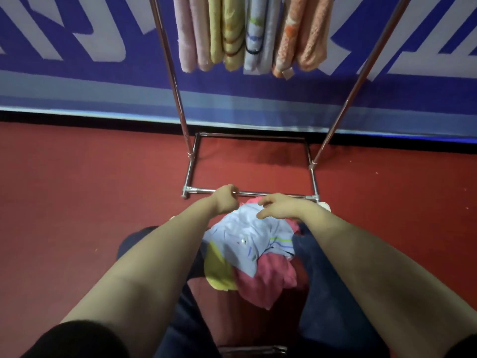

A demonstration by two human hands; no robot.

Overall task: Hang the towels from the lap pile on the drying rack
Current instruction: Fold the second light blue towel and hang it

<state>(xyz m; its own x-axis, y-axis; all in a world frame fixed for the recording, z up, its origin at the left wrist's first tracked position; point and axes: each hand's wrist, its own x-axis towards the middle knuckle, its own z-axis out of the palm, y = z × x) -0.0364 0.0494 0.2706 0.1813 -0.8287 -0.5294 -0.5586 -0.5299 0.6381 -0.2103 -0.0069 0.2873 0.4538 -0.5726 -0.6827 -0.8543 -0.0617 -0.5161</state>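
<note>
On the lap, the pile of towels (258,257) sat between the knees; a light blue towel (247,233) lay on top, a yellow towel (219,270) poked out on its left side, and a pink towel (265,280) was bunched underneath, nearer the body. Both arms were stretched out over it; the left hand (225,200) had its fingers curled tight at the far edge of the blue one, right by the rack's bottom bar (258,194), but I honestly couldn't tell whether it was pinching cloth or just making a fist; the right hand (278,206) hovered just above the same towel with loose, spread fingers, holding nothing. The drying rack (178,99) stood straight ahead on the red floor (77,189); several hung towels (232,34) in pink, yellow, pale blue and orange were packed together on it, with the top rail out of shot.

My take on the step: it looked like picking the next towel, probably the blue one since it was on top; best to find two corners of one edge, one per hand, rather than grab a fistful from the middle; lift straight up so the pink and yellow ones don't get dragged off the lap; shake it flat before going up; then aim for whichever side of the rail has room, which I couldn't see from here.
</note>
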